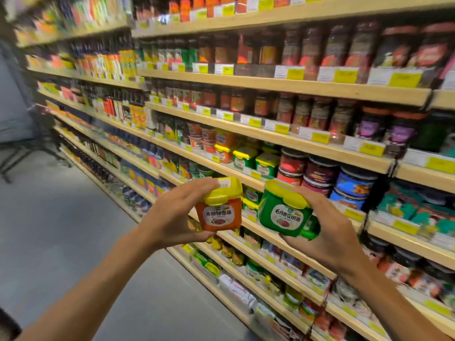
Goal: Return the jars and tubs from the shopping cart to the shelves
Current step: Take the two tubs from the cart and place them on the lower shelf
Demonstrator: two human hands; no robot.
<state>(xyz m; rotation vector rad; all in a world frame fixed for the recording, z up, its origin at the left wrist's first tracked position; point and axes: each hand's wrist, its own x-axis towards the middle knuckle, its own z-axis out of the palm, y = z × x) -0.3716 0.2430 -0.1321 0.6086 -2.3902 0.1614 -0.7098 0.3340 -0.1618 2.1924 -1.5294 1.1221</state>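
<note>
My left hand [172,212] grips an orange tub [220,212] with a yellow lid, held upright in front of the shelves. My right hand [330,232] grips a green tub [283,212] with a yellow lid, tilted slightly to the left. Both tubs hang side by side at mid height, a short way in front of a wooden shelf [246,177]. On that shelf stand matching green tubs [267,164] and orange tubs [222,153] with yellow lids. The shopping cart is out of view.
Long wooden shelves run from near right to far left, packed with dark sauce jars [320,114], round red and blue tubs [354,183] and bottles. Yellow price tags [320,137] line the shelf edges. The grey aisle floor [61,230] lies to the left.
</note>
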